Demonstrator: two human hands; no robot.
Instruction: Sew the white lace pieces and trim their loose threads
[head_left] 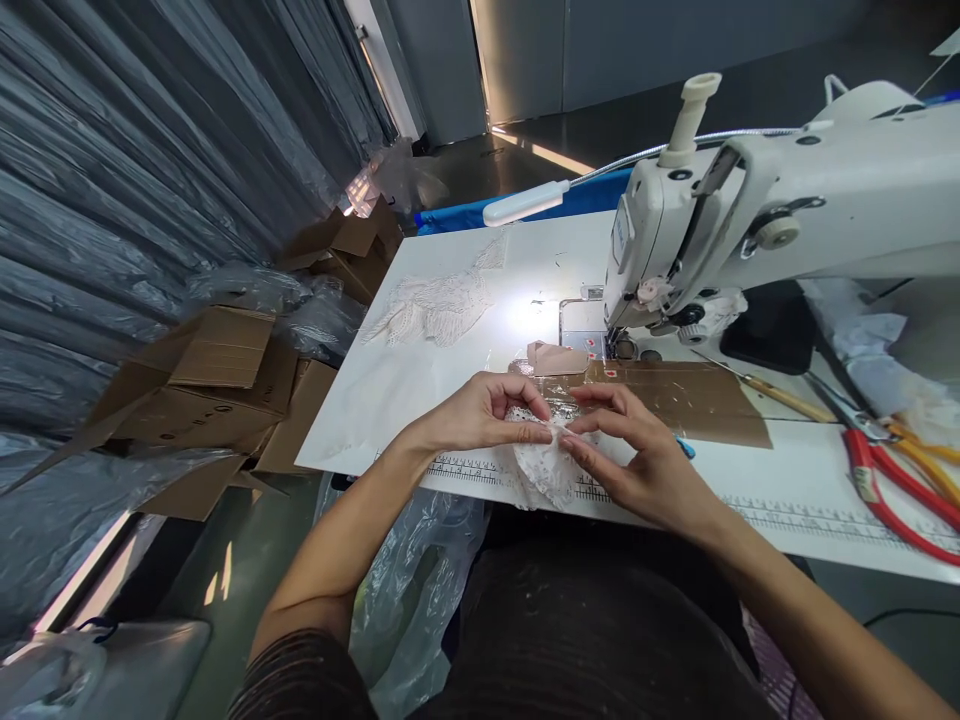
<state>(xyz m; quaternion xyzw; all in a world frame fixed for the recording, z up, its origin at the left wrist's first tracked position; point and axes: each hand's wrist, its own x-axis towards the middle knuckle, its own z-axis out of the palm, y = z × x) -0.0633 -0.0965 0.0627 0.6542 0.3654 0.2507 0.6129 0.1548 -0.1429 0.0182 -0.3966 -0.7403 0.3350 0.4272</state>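
Between my two hands is a piece of white lace fabric, hanging over the table's front edge. My left hand pinches its upper edge between thumb and forefinger. From the other side, my right hand closes thumb and fingertips on the same edge, close to the left fingertips. Just beyond the hands, a pinkish-beige piece lies on brown tape-like covering by the needle area. The white sewing machine stands to the right, and its lamp lights the tabletop.
More white lace lies flat on the white table. Red-handled scissors, a wooden-handled tool and a black phone-like slab are on the right. Open cardboard boxes and plastic stand left of the table. A printed ruler runs along the front edge.
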